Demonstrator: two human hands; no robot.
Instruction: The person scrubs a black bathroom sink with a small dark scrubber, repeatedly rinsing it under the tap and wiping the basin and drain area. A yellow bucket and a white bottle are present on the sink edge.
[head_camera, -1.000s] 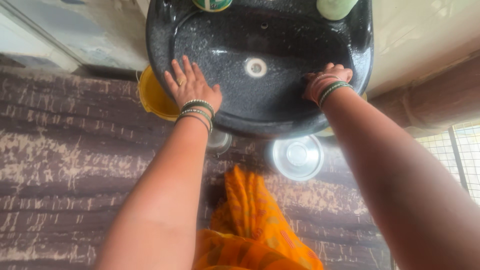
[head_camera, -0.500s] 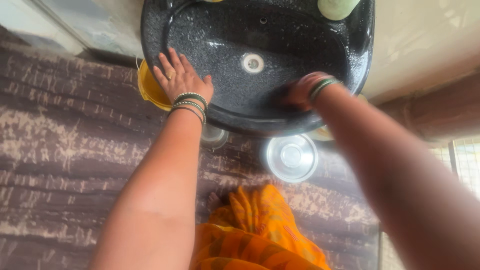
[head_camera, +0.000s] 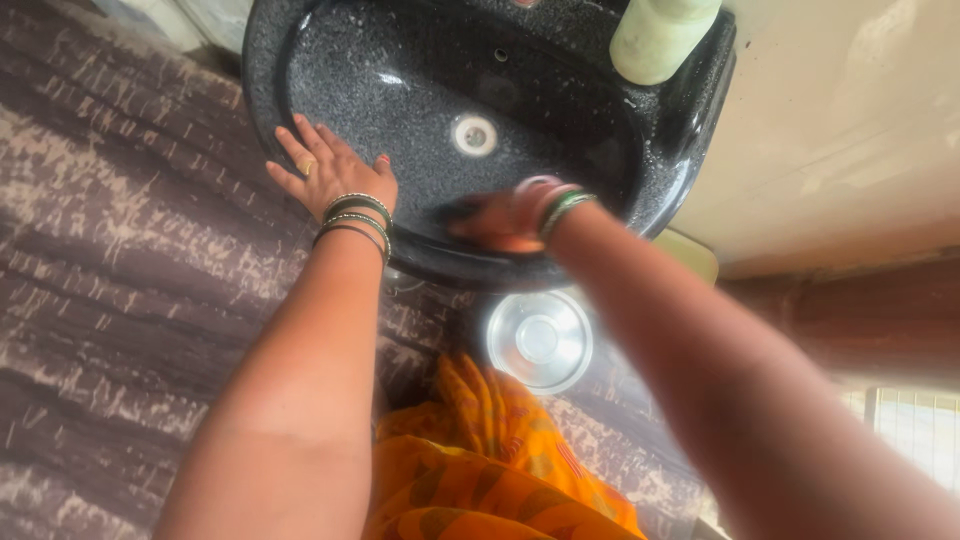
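A black speckled sink (head_camera: 262, 80) fills the top of the head view, with a round metal drain (head_camera: 474, 134) in its basin. My left hand (head_camera: 335, 170) lies flat on the sink's front left rim, fingers spread, bangles on the wrist. Inside the basin near the front wall is my right hand (head_camera: 500, 222), blurred by motion. Something dark shows at its fingertips, but I cannot tell whether the hand holds it.
A pale green bottle (head_camera: 662, 35) stands on the sink's back right rim. Below the sink a steel bowl (head_camera: 540, 340) sits on the brown patterned floor (head_camera: 120, 250). My orange garment (head_camera: 490, 460) hangs below. A cream wall (head_camera: 850, 130) is at the right.
My right hand left the sink's right rim and moved left into the front of the basin. The left hand stayed on the left rim.
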